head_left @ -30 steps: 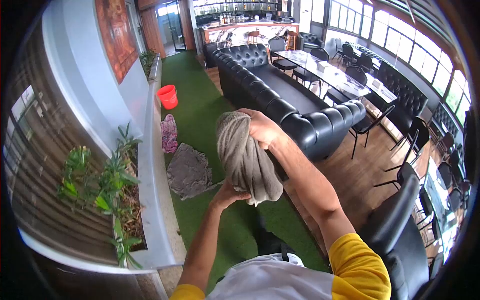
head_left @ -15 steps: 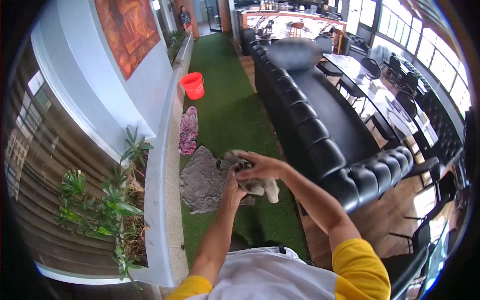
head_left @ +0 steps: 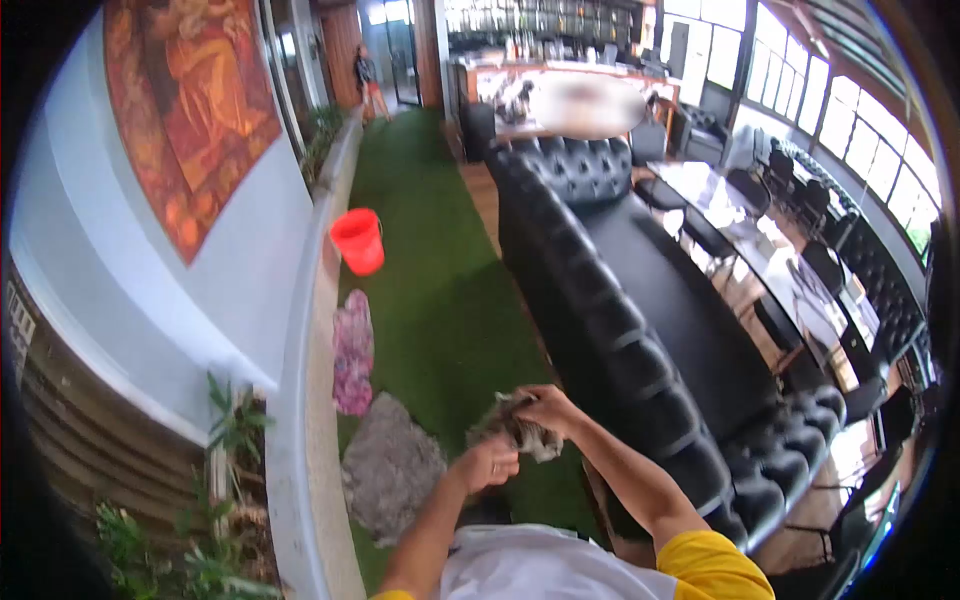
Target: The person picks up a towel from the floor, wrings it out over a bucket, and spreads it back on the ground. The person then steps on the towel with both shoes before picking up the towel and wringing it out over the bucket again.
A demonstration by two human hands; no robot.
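Note:
A bunched, greyish-beige cloth (head_left: 540, 443) hangs between my hands in front of my body, above the green turf. My right hand (head_left: 551, 410) is closed on its upper right part. My left hand (head_left: 486, 464) is closed at its lower left side, fingers curled against the cloth; the exact grip is partly hidden. Spread on the turf to the left lies a crumpled grey cloth (head_left: 390, 470). Beyond it, along the planter's base, is a pink patterned cloth (head_left: 352, 355). Farther off stands a red bucket (head_left: 360, 245).
A white planter ledge (head_left: 290, 440) with green plants (head_left: 238, 425) runs along the left. Black tufted sofas (head_left: 620, 300) border the turf strip (head_left: 440, 310) on the right, with tables (head_left: 760, 240) behind. A person (head_left: 368, 82) stands near the far doorway.
My view has tilted up, so the bucket and floor cloths appear lower. My hands have moved apart somewhat, and the held cloth has changed shape between them.

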